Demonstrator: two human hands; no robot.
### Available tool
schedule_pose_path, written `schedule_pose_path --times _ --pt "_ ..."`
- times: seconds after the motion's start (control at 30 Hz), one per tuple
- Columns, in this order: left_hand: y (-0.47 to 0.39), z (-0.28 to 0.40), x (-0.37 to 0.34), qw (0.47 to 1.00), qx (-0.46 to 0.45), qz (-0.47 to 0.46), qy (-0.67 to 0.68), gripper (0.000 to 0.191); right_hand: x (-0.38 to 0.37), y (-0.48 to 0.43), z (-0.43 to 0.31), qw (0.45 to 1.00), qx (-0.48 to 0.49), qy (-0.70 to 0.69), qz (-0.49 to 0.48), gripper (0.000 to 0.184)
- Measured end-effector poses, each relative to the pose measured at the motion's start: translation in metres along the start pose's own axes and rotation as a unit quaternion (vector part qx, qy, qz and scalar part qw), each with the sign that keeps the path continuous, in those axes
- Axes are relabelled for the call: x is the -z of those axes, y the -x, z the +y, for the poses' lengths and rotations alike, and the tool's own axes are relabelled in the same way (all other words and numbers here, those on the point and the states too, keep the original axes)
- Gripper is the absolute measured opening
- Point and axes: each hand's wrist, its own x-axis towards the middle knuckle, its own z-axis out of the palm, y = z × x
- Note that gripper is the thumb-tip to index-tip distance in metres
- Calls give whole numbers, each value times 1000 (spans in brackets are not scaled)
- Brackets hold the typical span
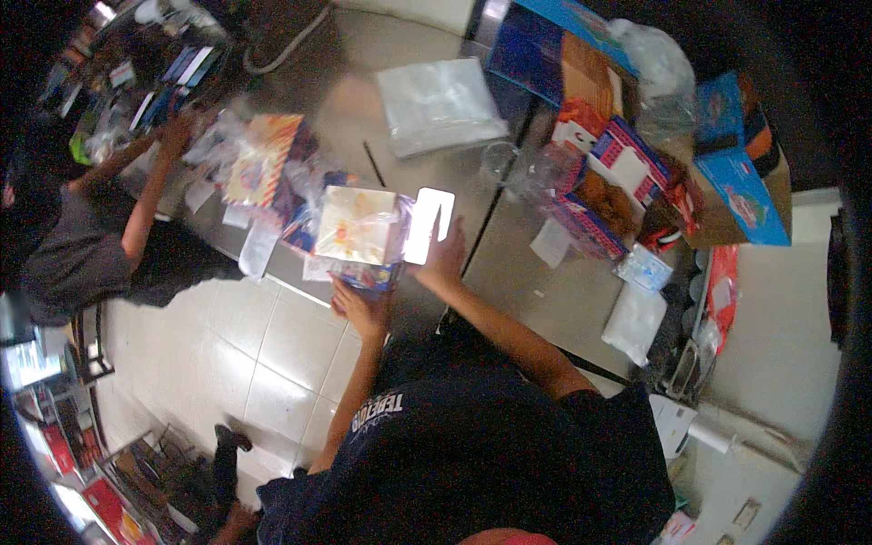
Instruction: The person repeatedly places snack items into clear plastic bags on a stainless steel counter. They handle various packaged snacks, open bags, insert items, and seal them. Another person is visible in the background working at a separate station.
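Observation:
My right hand (441, 253) is at the right side of a bright, overexposed white object (427, 225), perhaps a lit phone; its fingers go partly behind or over it, and the hold is unclear. Just left of that lies a cream-coloured square box or packet (357, 225) with an orange flower print, in clear plastic. My left hand (355, 305) is below the packet's lower edge, fingers extended beside a blue printed package (371, 276). Whether it touches either is not plain. A yellow and orange striped packet (262, 160) lies further left among crumpled clear plastic.
A stack of clear plastic bags (441, 105) lies at the table's back. Open blue cartons (742, 194) and red and blue packages (630, 160) stand on the right. A co-worker's arms (146, 197) reach over the left end. Another person is at the lower left.

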Motion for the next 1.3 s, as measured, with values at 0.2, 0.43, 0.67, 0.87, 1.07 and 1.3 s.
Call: schedule_pose_path --times 0.2,0.43,0.67,0.87,1.07,1.3 --pt "9 19 -10 994 14 89 -66 100 7 -14 27 990 121 -43 65 129" --pt "54 90 0 959 -278 5 62 35 185 -67 113 964 183 -55 184 43" --pt "-25 329 -79 825 -491 -199 195 31 344 -163 308 960 222 149 88 60" --pt "-29 476 -140 823 -542 -84 145 56 369 -178 321 928 281 212 120 57" --pt "-90 502 -137 780 -571 -243 76 52 423 -141 314 942 314 116 28 60" --pt "-96 475 -136 785 -543 -272 124 59 442 -122 310 971 165 -41 -166 69"
